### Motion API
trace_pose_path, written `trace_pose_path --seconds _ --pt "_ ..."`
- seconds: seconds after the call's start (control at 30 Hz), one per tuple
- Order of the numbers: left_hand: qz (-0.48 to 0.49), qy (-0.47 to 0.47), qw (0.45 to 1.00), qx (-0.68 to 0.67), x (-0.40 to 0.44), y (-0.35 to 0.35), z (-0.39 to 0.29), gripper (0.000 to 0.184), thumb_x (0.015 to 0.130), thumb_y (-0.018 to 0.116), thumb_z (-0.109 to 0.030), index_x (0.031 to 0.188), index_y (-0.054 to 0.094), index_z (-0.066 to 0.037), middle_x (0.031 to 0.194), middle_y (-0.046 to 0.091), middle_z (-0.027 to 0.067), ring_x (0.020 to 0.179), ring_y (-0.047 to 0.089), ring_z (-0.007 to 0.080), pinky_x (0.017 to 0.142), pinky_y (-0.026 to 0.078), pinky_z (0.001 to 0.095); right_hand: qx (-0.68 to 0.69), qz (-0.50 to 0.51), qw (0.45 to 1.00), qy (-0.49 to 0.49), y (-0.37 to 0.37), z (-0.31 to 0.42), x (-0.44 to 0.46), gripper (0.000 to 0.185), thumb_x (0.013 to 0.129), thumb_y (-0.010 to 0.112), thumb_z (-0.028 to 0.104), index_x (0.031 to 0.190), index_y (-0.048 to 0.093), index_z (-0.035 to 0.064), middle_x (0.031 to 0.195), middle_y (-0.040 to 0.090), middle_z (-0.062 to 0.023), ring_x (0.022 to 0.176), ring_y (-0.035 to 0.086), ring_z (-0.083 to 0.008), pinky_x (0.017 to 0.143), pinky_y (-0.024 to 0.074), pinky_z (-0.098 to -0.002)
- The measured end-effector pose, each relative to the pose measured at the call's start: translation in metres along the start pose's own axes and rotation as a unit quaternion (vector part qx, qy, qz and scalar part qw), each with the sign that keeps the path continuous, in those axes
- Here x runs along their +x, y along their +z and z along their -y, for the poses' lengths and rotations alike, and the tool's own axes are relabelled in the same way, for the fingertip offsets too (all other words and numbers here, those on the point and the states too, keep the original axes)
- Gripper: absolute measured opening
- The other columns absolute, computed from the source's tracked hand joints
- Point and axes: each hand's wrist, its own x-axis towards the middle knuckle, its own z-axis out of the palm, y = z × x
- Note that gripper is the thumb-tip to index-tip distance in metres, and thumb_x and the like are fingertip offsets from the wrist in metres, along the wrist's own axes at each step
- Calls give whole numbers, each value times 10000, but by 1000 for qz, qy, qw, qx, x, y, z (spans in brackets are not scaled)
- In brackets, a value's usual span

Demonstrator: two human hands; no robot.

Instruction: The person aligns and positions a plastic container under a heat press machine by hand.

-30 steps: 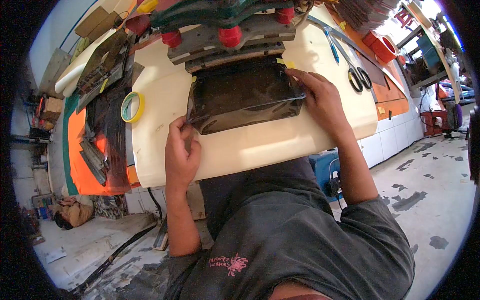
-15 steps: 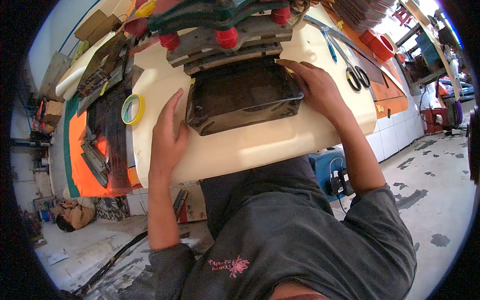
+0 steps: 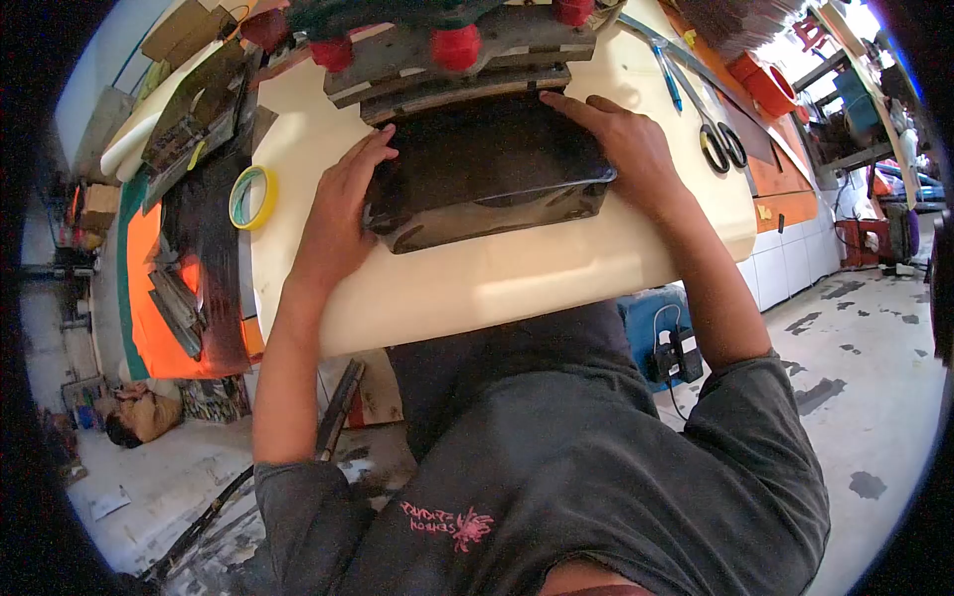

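A dark, glossy rectangular block [image 3: 482, 169], with a surface like film or plastic sheet, lies on the cream table top in front of me. My left hand [image 3: 343, 204] rests along its left edge, fingers stretched and fingertips on the upper left corner. On the opposite side, my right hand [image 3: 631, 149] touches the right edge, one finger reaching to the upper right corner. Fingers of both hands are extended, not wrapped round anything. Right behind the block stands a grey metal bar [image 3: 462, 74] of a machine with red cylindrical parts [image 3: 455, 47].
On the left are a yellow tape roll [image 3: 252, 198] and dark strips over orange sheet [image 3: 149, 328]. Scissors [image 3: 723, 147], a blue pen [image 3: 666, 74] and a metal ruler [image 3: 696, 89] lie right. A red container [image 3: 770, 89] stands beyond. Another person [image 3: 147, 412] is low at far left.
My left hand has come up and inward onto the block's left edge, its fingers now over the upper left corner. My right hand stays at the right edge. The view has shifted slightly.
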Motion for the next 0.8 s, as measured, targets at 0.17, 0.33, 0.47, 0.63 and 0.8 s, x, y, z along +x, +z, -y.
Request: trace_pose_path --seconds 0.17,0.33,0.47,0.63,0.8 --pt "14 -10 1000 26 0 4 6 679 760 767 20 1387 531 -96 1610 519 103 1489 476 349 1175 376 484 -3 -24 1000 -12 6 -4 -1 580 909 641 131 1463 597 296 1046 705 -111 877 739 -388 743 605 -493" --pt "20 -23 999 12 2 0 -1 679 769 792 -15 1390 532 -101 1607 521 103 1490 475 345 1175 371 473 -5 -29 999 -13 8 -5 -1 544 909 647 151 1435 618 287 1038 702 -107 878 737 -392 740 604 -494" --pt "24 -26 999 -1 2 2 4 699 767 814 -31 1401 528 -99 1602 526 100 1490 475 344 1176 370 472 -7 -25 1000 -12 4 -2 0 538 910 645 142 1427 626 289 1036 706 -108 878 739 -391 740 604 -495" --pt "20 -17 1000 8 2 2 5 717 765 833 -52 1416 535 -94 1609 520 100 1494 469 349 1192 371 463 -15 -13 1000 -7 6 -2 1 548 907 646 131 1428 623 300 1035 709 -108 894 744 -390 744 607 -496" --pt "28 -27 999 11 2 1 5 712 772 840 -60 1419 545 -95 1616 515 95 1505 457 338 1221 354 447 -10 -18 1000 0 6 -2 1 537 922 633 151 1434 624 315 1031 709 -101 892 746 -390 747 610 -493"
